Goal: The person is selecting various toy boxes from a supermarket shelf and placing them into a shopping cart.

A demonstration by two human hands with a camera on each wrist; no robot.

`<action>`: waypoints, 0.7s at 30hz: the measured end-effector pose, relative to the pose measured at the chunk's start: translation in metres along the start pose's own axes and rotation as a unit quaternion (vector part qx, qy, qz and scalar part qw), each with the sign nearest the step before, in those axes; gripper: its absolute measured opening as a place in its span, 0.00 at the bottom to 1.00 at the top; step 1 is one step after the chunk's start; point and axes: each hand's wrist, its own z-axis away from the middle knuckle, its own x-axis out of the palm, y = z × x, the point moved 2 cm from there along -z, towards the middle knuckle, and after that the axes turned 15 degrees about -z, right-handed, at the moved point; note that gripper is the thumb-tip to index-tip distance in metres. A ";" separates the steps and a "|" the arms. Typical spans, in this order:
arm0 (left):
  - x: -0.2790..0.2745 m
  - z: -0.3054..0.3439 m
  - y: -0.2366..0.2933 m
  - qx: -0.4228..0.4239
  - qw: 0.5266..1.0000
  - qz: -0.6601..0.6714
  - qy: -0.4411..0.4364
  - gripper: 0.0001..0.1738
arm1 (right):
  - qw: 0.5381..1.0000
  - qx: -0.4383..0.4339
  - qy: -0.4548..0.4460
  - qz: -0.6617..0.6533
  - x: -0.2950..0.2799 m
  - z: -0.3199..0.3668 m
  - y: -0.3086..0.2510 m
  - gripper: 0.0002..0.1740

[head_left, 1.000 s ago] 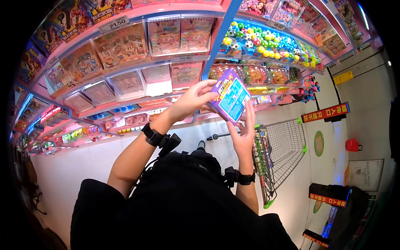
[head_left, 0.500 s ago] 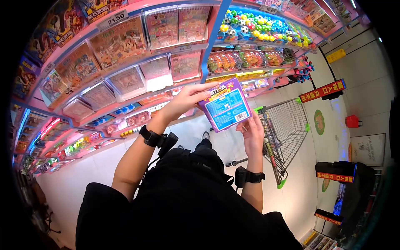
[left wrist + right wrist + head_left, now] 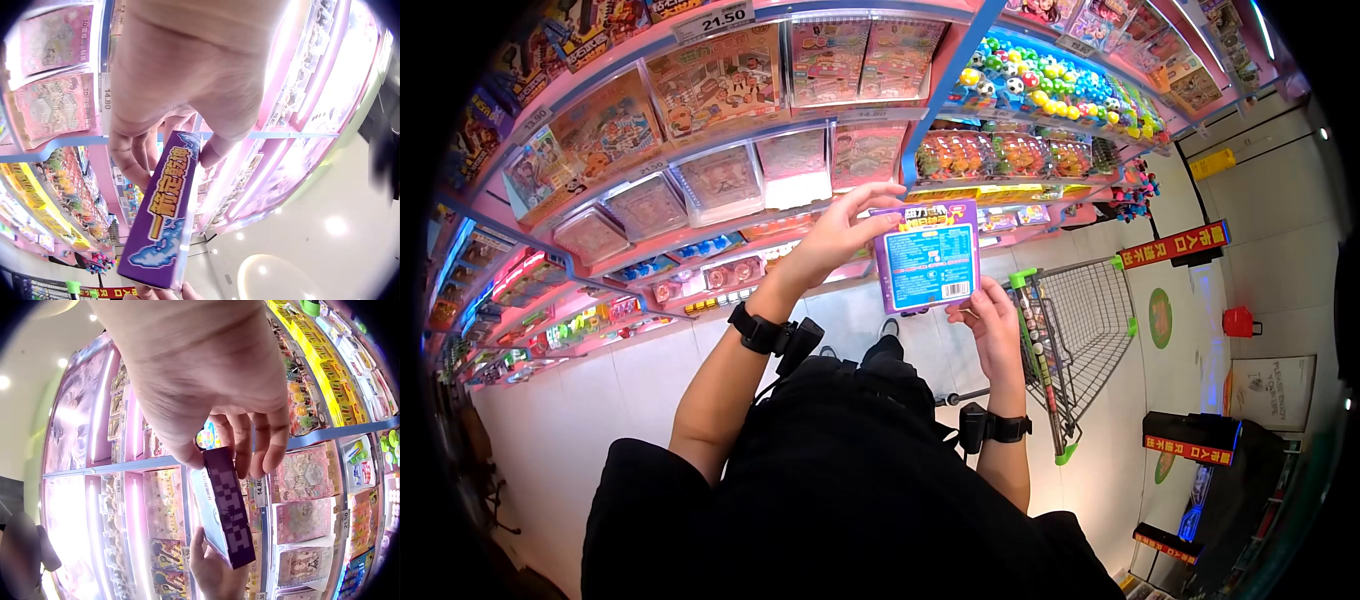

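A flat purple box (image 3: pixel 930 265) with a blue printed panel and a barcode is held up before the chest, its printed back facing the head camera. My left hand (image 3: pixel 840 235) grips its upper left side, thumb across the printed face. At the lower right corner, my right hand (image 3: pixel 997 325) pinches the box between thumb and fingers. In the left wrist view, the box's narrow side (image 3: pixel 164 212) carries yellow lettering, with the left thumb and fingers on either side of it. The right wrist view shows another purple side (image 3: pixel 230 506) with a blocky pattern.
Pink shelves (image 3: pixel 800 112) of boxed and bagged toys curve across the front, with price tags (image 3: pixel 714 20) along their edges. A wire shopping cart (image 3: pixel 1080 330) with green corners stands to the right. Red signs (image 3: pixel 1177 245) with yellow lettering stand farther right, near a red basket (image 3: pixel 1242 322).
The box has turned from a slanted pose, with its purple side showing, to nearly square with its back facing the head camera. Both hands stay on it; the right hand has shifted lower.
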 end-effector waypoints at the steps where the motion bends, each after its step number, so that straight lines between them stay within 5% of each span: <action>1: -0.002 0.001 0.002 0.003 1.000 -0.001 -0.002 0.25 | 1.000 0.002 -0.003 0.002 0.003 0.000 -0.001 0.15; 12: -0.011 0.000 -0.004 0.061 0.997 0.038 0.028 0.24 | 0.999 0.012 -0.032 0.029 0.010 -0.009 0.000 0.20; 21: -0.011 0.002 -0.004 0.002 1.000 -0.009 0.022 0.24 | 0.999 0.014 -0.019 0.030 0.007 -0.008 -0.006 0.30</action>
